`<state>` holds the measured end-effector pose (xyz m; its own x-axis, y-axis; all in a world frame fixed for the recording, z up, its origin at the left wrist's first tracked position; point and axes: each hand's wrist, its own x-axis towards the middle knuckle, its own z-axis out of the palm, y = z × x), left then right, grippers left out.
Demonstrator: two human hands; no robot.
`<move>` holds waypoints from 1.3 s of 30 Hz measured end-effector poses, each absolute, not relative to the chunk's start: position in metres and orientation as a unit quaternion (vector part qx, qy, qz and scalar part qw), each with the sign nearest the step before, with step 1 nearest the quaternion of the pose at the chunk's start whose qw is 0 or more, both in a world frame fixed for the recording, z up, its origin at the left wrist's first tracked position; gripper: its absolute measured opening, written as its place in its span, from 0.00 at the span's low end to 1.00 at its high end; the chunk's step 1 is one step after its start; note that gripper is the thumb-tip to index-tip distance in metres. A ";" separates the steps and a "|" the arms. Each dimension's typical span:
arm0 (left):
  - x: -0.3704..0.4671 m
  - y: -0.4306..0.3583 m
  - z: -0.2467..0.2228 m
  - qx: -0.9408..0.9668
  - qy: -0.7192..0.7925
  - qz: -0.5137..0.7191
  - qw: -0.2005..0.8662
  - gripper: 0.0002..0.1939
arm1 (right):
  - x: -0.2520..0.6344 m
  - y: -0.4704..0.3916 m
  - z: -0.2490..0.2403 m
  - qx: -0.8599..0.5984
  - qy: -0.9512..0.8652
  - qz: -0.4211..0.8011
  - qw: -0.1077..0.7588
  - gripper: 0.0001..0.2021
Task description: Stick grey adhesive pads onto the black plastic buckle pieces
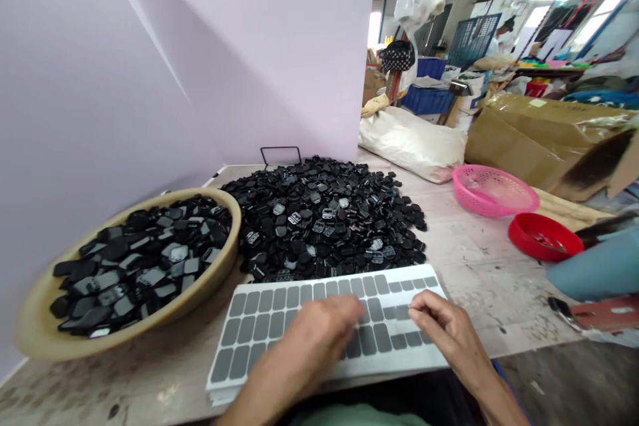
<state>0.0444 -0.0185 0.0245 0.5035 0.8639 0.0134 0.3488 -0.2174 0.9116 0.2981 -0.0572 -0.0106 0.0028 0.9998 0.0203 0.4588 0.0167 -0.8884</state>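
A stack of white sheets with rows of grey rounded rectangles, which look like stickers, lies at the table's front edge. My left hand is over the middle of the top sheet, its fingers curled and smeared by motion. At the sheet's right side, my right hand has thumb and forefinger pressed together beside the small grey stickers. Whatever is between those fingertips is too small to make out. Just behind the sheets spreads a big heap of small black plastic pieces, some showing pale markings.
On the left stands a tan basin full of black and grey pieces. A pink basket and a red bowl with small bits sit at right. A white sack and a cardboard box lie behind. A pale partition rises at the back.
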 end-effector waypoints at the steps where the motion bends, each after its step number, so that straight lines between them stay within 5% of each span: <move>1: 0.027 -0.010 0.034 0.762 0.461 0.284 0.356 0.10 | 0.299 -0.058 -0.013 -0.611 -0.586 0.367 0.385 0.14; 6: -0.054 0.019 0.088 0.673 0.704 0.198 -0.107 0.18 | 0.302 -0.060 -0.027 -0.644 -0.526 0.385 0.399 0.14; 9: -0.060 0.027 0.095 0.629 0.729 0.157 -0.219 0.21 | 0.299 -0.060 -0.028 -0.648 -0.508 0.395 0.408 0.15; 15: -0.004 0.046 0.032 0.819 0.563 0.099 0.048 0.13 | 0.293 -0.059 -0.025 -0.655 -0.505 0.392 0.402 0.14; 20: 0.020 0.061 -0.008 0.826 0.552 0.062 0.094 0.12 | 0.296 -0.061 -0.025 -0.661 -0.512 0.384 0.393 0.15; 28: 0.014 0.066 0.005 0.765 0.593 0.179 0.175 0.14 | 0.278 -0.061 -0.015 -0.626 -0.513 0.423 0.407 0.16; 34: 0.056 0.020 0.003 0.509 0.501 0.316 0.625 0.14 | 0.250 -0.058 -0.004 -0.495 -0.562 0.527 0.402 0.19; 39: 0.083 -0.008 -0.002 0.318 0.383 0.339 0.798 0.16 | 0.248 -0.058 -0.004 -0.471 -0.578 0.561 0.359 0.20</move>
<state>0.0828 -0.0085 -0.0015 0.4767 0.7850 -0.3956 -0.2985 0.5678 0.7671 0.2480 -0.0585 -0.0042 -0.2975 0.9479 -0.1136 0.1422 -0.0737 -0.9871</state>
